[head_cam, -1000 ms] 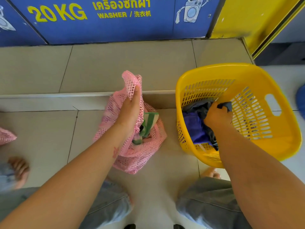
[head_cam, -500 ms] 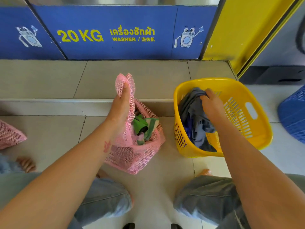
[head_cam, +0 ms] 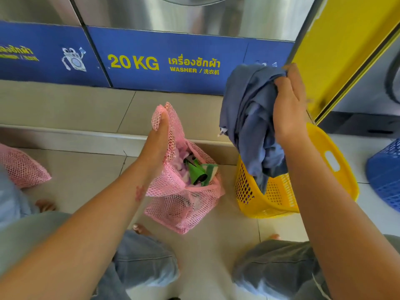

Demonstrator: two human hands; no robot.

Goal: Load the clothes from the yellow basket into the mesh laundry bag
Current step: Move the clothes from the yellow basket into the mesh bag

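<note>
A pink mesh laundry bag (head_cam: 184,204) stands on the tiled floor in the middle, its mouth held up and open by my left hand (head_cam: 157,144), which grips the top edge. Green and lilac clothes (head_cam: 198,172) lie inside it. My right hand (head_cam: 287,105) grips a bunched grey-blue garment (head_cam: 249,118) and holds it high above the yellow basket (head_cam: 337,161), to the right of the bag. The garment's lower end still hangs into the basket.
A blue washer panel (head_cam: 162,61) marked 20 KG with steel above runs along the back, on a raised tiled step (head_cam: 65,109). A second pink mesh bag (head_cam: 21,167) lies at the far left, a blue basket (head_cam: 387,174) at the far right. My knees are below.
My right hand has lifted the grey-blue garment from inside the yellow basket to well above its rim. My left hand keeps holding the bag's top edge. The camera has tilted upward.
</note>
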